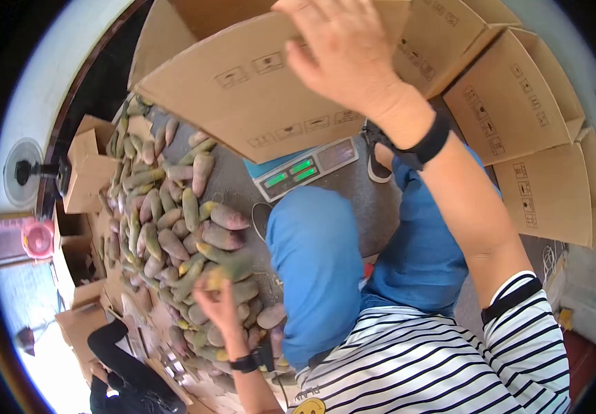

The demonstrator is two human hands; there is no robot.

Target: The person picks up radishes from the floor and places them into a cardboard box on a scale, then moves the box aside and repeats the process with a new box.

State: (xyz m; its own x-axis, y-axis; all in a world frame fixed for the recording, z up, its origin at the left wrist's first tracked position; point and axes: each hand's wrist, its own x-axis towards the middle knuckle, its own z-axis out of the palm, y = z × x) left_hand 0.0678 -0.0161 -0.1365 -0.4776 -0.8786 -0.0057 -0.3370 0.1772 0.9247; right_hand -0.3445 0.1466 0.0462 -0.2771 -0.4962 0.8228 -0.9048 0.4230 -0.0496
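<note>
My left hand [221,310] is closed around the yellowish end of a long green radish [232,263], slightly blurred by motion, above a heap of similar vegetables. These radishes [172,243] are green to purplish, with some yellow ends. At the top, my right hand [343,52] is at the rim of an open cardboard box [243,90], thumb against the outer wall and fingers at the upper edge. The box stands tilted in view over a digital scale [305,169] with lit green displays. What lies inside the box is hidden from me.
More open cardboard boxes [512,103] line the right side. Other cartons [91,172] stand left of the heap. A person in black [132,376] is at lower left. A fan [25,171] and a pink object [37,238] are at far left. A thin cable [260,214] lies by the scale.
</note>
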